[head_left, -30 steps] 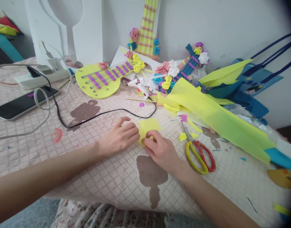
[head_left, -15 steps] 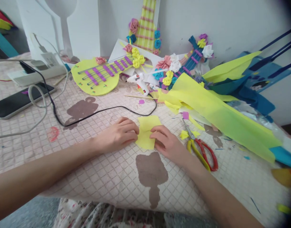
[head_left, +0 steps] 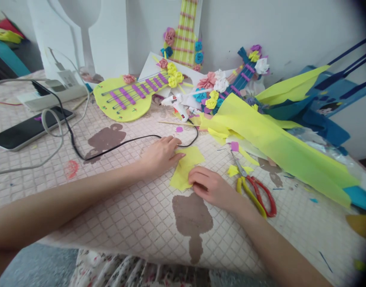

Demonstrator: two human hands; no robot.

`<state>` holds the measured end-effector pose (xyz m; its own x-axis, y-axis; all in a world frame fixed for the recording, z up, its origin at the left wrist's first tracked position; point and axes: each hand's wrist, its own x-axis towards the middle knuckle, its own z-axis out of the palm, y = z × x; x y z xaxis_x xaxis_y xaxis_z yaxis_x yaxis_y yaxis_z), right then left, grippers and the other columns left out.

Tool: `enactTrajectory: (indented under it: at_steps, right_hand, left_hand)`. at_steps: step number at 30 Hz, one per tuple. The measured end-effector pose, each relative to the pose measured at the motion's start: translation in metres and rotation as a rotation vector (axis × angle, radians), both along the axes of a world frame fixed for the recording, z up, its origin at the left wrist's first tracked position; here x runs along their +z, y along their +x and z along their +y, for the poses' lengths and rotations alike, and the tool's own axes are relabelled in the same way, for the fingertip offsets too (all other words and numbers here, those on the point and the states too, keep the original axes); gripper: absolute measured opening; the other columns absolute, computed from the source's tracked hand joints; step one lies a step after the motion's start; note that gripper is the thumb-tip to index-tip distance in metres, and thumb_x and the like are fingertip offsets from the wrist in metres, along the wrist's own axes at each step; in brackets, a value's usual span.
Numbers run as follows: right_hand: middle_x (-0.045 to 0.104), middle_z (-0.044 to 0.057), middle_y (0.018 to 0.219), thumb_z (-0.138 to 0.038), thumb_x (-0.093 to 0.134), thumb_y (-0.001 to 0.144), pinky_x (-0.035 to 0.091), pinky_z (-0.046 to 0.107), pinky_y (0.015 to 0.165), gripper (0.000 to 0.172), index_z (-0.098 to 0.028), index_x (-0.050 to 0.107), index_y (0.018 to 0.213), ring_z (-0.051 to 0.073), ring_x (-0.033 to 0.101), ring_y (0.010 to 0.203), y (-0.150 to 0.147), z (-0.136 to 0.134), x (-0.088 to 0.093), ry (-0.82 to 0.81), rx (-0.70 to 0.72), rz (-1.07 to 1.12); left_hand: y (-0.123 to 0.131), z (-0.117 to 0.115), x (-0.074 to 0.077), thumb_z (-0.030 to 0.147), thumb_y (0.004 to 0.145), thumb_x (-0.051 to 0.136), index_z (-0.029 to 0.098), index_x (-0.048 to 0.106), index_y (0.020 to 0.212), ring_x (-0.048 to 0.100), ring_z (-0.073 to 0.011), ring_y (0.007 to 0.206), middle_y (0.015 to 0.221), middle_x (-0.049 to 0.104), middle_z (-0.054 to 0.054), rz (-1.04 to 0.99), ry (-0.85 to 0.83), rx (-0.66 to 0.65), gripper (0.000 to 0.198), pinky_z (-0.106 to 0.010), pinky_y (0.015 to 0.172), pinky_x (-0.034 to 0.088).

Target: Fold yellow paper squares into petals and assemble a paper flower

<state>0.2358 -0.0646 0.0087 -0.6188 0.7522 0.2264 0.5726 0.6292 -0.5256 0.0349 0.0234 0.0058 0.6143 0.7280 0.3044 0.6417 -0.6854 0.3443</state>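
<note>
Fingers of the left hand point(head_left: 161, 157) close to each other and a bit bent, with the thumb apart and reaching over the left edge of the yellow paper point(head_left: 190, 161). Fingers of the right hand point(head_left: 214, 185) curled, tips at the right edge of the same paper; cannot tell if pinching it. All at the middle of the frame, with the paper flat on the pale cloth point(head_left: 126, 223).

Just below, at lower middle, a brown patch point(head_left: 191, 215) on the cloth. Near the right hand, scissors point(head_left: 244, 171) with one yellow and one red handle, tip pointing up and left. By the blades, yellow scraps point(head_left: 233, 171) and a purple bit point(head_left: 234, 146). At left, a dark phone point(head_left: 30, 129). Past the left hand, a black cord point(head_left: 120, 143), partly hidden by the fingers. Right of middle, a long yellow sheet point(head_left: 275, 147), slanting down to the right.

Farther up, a thin stick point(head_left: 173, 122), then a white glue gun point(head_left: 177, 104). Behind, a yellow guitar point(head_left: 143, 109) with purple strips, and a blue guitar point(head_left: 241, 85) with flowers. At upper right, a blue bag point(head_left: 344, 99). At top middle, another yellow guitar point(head_left: 184, 50) against the gray wall point(head_left: 275, 28).
</note>
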Motion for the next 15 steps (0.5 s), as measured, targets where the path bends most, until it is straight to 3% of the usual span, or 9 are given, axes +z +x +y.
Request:
enactTrajectory:
  at_steps: [3,9,15]
  right_hand:
    - [0.059,0.007,0.095,-0.008,0.045,0.087,0.049,0.032,0.079,0.014,-0.018,0.054,0.087,0.017,0.056,0.089,0.0,0.0,0.001,0.002,-0.001,-0.017]
    - [0.058,0.008,0.099,-0.007,0.044,0.087,0.049,0.032,0.079,0.016,-0.019,0.054,0.089,0.017,0.056,0.09,0.001,0.001,-0.001,0.025,0.019,0.007]
    - [0.055,0.008,0.1,-0.005,0.046,0.084,0.048,0.032,0.08,0.016,-0.019,0.052,0.089,0.017,0.055,0.091,0.002,0.002,0.0,0.025,-0.01,0.016]
  left_hand:
    - [0.015,0.008,0.004,0.036,0.079,0.063,0.014,0.056,0.102,0.06,-0.0248,0.088,0.097,0.063,-0.01,0.067,-0.041,0.093,0.032,-0.035,0.071,0.047]
    - [0.017,0.013,0.007,0.023,0.071,0.065,0.018,0.057,0.091,0.057,-0.0141,0.063,0.073,0.063,0.001,-0.032,-0.343,0.118,0.023,-0.024,0.053,0.038]
    - [0.002,0.015,0.018,0.022,0.077,0.059,0.017,0.058,0.083,0.055,-0.0111,0.061,0.068,0.06,0.002,-0.21,-0.308,0.145,0.009,-0.023,0.057,0.042]
